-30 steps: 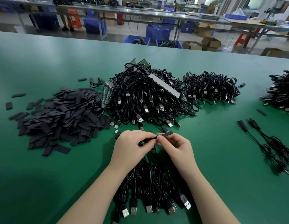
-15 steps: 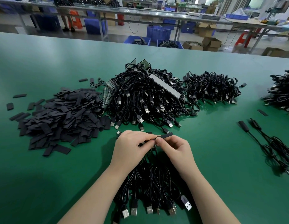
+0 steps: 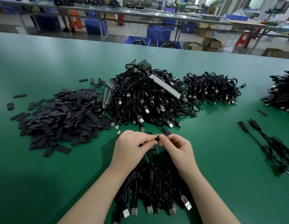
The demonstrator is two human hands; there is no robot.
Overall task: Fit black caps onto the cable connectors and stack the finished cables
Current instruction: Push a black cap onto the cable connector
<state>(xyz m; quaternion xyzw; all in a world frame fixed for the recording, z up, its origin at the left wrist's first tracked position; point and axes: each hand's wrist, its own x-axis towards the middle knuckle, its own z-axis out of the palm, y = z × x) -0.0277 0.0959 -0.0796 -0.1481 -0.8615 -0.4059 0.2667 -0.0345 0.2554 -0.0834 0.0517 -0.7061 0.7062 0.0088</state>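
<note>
While the left hand (image 3: pixel 132 146) steadies a thin black cable end, apparently its connector | right hand (image 3: pixel 177 147) pinches a flat black rubber cap (image 3: pixel 164 136), aligned for sliding on | above bundled black USB cables (image 3: pixel 150 188).

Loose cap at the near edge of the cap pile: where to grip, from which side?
Pinch the loose cap across its narrow width at mid-length, coming from above. It lies flat on the green table, clear of the cap pile, probably leaving both long edges free.
</note>
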